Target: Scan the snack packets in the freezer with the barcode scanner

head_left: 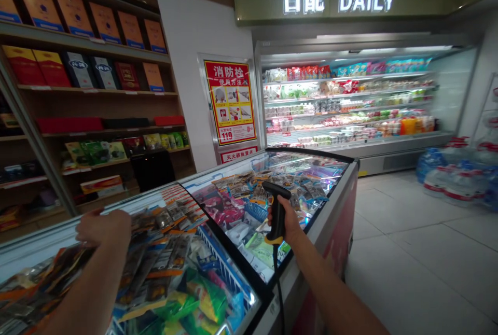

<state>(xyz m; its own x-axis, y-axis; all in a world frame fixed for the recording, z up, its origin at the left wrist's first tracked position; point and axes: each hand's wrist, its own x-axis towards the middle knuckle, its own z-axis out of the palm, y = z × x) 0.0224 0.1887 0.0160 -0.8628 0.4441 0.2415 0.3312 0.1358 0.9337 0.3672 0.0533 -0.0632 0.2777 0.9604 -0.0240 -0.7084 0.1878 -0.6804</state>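
Note:
My right hand is wrapped round the grip of a black and yellow barcode scanner, held upright above the chest freezer. A black cable hangs from the scanner's base. On the left, my left hand is over the far edge of the flat packets, which have orange edges and dark see-through fronts. Motion blurs this hand and its fingers are turned away, so whether it grips a packet is unclear. Green and yellow bags lie in a blue basket nearer me.
A black divider bar crosses the freezer. Behind it stand shelves with boxes and a red and yellow fire-hydrant poster. A lit open fridge lines the back wall. Bundled water bottles stand on the tiled floor at right.

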